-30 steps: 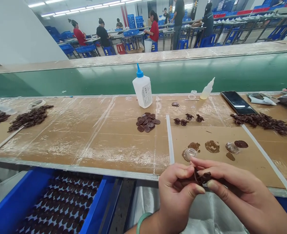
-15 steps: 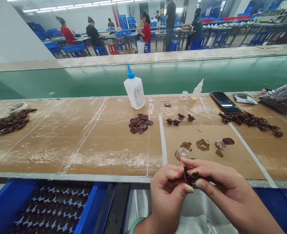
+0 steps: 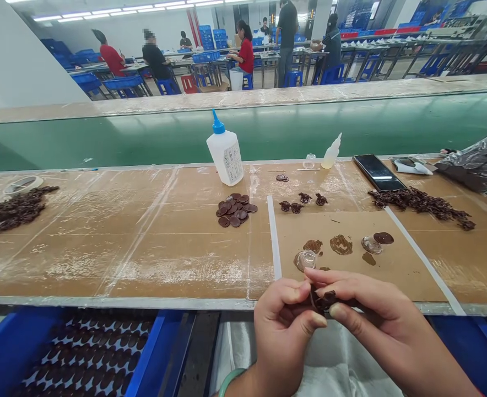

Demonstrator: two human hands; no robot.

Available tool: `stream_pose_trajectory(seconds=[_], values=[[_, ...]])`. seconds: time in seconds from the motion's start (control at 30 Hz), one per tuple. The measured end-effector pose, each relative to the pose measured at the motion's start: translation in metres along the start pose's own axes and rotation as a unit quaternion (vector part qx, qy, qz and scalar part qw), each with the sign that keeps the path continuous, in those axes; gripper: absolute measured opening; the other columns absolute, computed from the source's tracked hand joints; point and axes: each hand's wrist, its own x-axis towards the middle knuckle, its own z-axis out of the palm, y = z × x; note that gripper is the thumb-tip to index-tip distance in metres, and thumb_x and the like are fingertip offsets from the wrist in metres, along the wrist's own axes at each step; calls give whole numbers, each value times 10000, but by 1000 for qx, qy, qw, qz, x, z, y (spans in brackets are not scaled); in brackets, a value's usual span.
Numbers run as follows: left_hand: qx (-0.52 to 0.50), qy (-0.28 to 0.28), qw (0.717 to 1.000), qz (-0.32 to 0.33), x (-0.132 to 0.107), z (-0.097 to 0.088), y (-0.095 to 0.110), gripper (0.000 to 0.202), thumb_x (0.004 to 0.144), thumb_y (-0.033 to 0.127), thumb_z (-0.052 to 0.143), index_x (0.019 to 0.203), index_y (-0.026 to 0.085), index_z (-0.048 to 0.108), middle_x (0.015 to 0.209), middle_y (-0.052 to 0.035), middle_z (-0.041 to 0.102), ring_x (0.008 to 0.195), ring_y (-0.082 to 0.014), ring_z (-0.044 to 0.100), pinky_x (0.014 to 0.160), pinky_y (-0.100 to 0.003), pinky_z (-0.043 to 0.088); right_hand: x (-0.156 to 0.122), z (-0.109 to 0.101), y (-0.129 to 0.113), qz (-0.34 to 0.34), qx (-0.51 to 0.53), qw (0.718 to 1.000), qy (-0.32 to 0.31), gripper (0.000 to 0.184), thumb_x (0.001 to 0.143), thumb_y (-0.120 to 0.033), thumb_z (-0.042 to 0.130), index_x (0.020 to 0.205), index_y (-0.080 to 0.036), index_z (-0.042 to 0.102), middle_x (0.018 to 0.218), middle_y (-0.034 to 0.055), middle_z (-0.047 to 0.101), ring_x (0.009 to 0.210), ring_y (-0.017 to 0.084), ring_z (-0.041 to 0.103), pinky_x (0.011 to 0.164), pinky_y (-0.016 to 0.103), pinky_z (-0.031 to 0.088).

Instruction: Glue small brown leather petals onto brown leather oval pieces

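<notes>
Near the table's front edge, my left hand (image 3: 282,331) pinches a brown oval disc (image 3: 313,296), seen nearly edge-on. My right hand (image 3: 378,311) has its fingertips closed on a small dark brown moulded piece (image 3: 326,300), which touches the disc; its exact shape is partly hidden by the fingers. Just beyond the fingertips stands a small clear cup (image 3: 307,259). Another clear cup (image 3: 371,244) has a brown disc (image 3: 383,237) resting at its rim. Several small dark figures on discs (image 3: 296,208) sit farther back, left of a pile of dark moulded pieces (image 3: 423,207).
A heap of brown discs (image 3: 234,210) lies before a white bottle with a blue cap (image 3: 227,157). Behind are a small dropper bottle (image 3: 331,153) and a phone (image 3: 378,172). More dark pieces (image 3: 14,207) lie far left. Below the table edge, a blue crate (image 3: 144,358) holds rows of discs.
The whole view has shifted slightly. Both hands keep nearly the same pose, with the disc and the dark moulded piece still held together.
</notes>
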Motion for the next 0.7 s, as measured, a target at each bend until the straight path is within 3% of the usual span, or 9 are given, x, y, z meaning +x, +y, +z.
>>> stream_pose_trajectory(seconds=[0.43,0.7], values=[[28,2,999,23,5,0,1,176,746,271,881,862,229,755,809,-16,676,737,-134,644,685,-198,559,5,0,-4,-8,27,1000,2,87,943,-263,640,992,-269,711,1194,29,688,1132,235,638,963,359,546],[57,-40,997,36,11,-15,-3,184,821,195,813,980,259,745,956,-6,713,869,-138,691,798,-192,593,17,-2,-11,-24,128,991,6,160,862,-66,660,919,-210,699,1168,18,701,1097,166,652,973,252,509]])
